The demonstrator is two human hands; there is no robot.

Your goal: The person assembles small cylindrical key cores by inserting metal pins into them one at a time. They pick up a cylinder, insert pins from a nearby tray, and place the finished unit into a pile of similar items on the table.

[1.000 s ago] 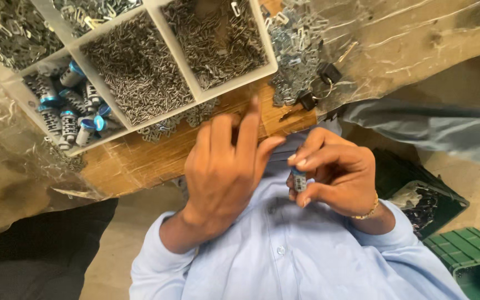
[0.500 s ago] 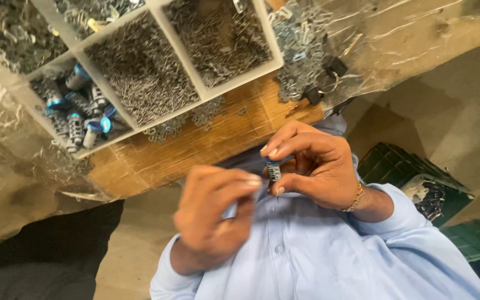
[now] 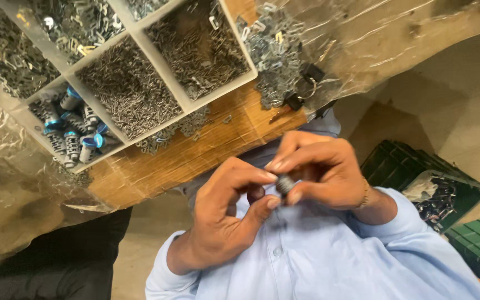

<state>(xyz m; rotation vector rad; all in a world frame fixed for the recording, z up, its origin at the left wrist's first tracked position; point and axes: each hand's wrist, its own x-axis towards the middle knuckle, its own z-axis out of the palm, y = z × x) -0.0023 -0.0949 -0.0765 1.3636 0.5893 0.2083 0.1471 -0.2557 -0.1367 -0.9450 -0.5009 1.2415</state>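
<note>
My right hand (image 3: 323,169) grips a small dark threaded metal part (image 3: 284,184) between thumb and fingers, in front of my light blue shirt (image 3: 318,261). My left hand (image 3: 226,214) meets it from the left, its thumb and forefinger pinched on the same part's end. Both hands hover just below the edge of the wooden board (image 3: 195,153). A thin bracelet sits on my right wrist. Most of the part is hidden by my fingers.
A white compartment tray (image 3: 109,114) on the board holds small metal pins, clips and blue-capped cylinders (image 3: 76,136). Loose metal clips (image 3: 273,47) lie beside it on crinkled clear plastic sheeting. Green crates (image 3: 418,172), one holding a bag of dark parts, stand lower right.
My left hand, earlier spread flat with its back up, has curled and pinched onto the part. Both hands have shifted a little to the right and up.
</note>
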